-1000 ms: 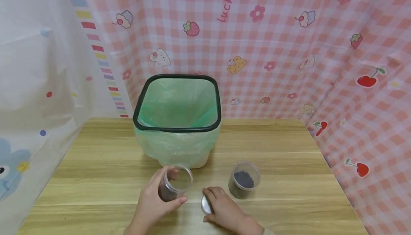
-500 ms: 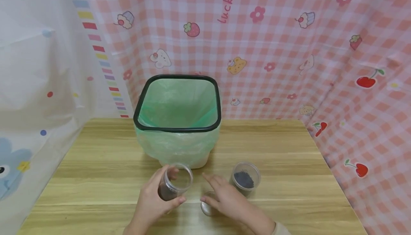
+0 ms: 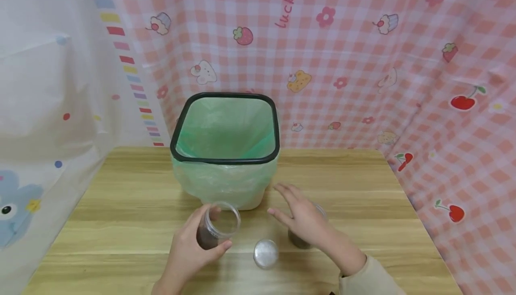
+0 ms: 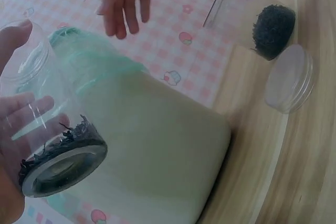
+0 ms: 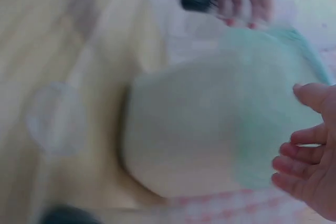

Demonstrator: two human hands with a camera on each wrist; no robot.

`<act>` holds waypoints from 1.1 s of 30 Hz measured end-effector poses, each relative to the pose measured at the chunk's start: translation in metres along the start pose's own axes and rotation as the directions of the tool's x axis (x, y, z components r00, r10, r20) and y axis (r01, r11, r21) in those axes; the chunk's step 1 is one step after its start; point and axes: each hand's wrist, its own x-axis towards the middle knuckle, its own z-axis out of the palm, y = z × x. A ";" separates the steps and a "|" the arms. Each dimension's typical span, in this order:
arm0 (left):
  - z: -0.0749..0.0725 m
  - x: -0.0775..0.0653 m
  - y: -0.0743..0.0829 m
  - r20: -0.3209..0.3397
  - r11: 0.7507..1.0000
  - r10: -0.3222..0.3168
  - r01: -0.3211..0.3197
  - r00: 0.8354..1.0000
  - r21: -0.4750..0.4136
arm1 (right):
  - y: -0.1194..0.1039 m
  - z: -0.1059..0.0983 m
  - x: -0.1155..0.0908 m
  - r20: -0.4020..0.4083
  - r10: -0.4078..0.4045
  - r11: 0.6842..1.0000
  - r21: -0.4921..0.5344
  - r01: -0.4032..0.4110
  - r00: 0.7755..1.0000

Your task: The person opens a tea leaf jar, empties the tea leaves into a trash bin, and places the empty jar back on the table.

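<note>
My left hand (image 3: 183,248) grips a clear jar (image 3: 206,236), lidless and tilted, its thumb and fingers round the wall. Dark dry shreds (image 4: 58,145) lie low inside it in the left wrist view. My right hand (image 3: 304,216) is in the air with fingers extended, holding nothing. It overlaps a second clear jar (image 3: 299,240) of dark shreds in the head view. Between the hands a round clear lid (image 3: 266,253) lies flat on the table. In the left wrist view the second jar (image 4: 274,30) stands upright beside the lid.
A bin (image 3: 230,180) with a green liner and black rim stands just beyond the left hand. The wooden table (image 3: 121,223) ends at a pink checked curtain (image 3: 346,106) behind and right, and a white curtain (image 3: 48,84) on the left.
My right hand has let go of the lid, leaving it on the table, then risen forward and right with its fingers spreading. My left hand keeps holding the jar in nearly the same place.
</note>
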 end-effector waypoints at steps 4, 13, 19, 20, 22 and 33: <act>-0.004 0.001 0.002 -0.002 1.000 -0.014 0.014 1.000 -0.027 | 0.002 -0.029 0.018 -0.022 0.068 0.993 0.097 -0.066 0.997; -0.014 0.005 0.002 -0.013 0.998 -0.033 0.032 0.999 -0.059 | 0.003 -0.066 0.065 -0.035 0.203 0.922 0.343 -0.179 0.979; -0.024 0.011 0.001 0.006 0.992 -0.105 0.105 0.994 -0.067 | -0.002 -0.075 0.090 0.117 0.269 0.809 0.511 -0.290 0.956; -0.026 0.012 0.001 0.014 0.991 -0.121 0.122 0.993 -0.062 | -0.003 -0.076 0.093 0.135 0.278 0.790 0.531 -0.306 0.951; -0.031 0.015 0.002 0.027 0.989 -0.138 0.139 0.990 -0.054 | -0.004 -0.076 0.098 0.160 0.293 0.761 0.558 -0.331 0.943; -0.063 0.039 0.007 0.003 0.991 -0.070 0.070 0.998 -0.116 | -0.005 -0.074 0.105 0.271 0.301 0.488 0.780 -0.392 0.914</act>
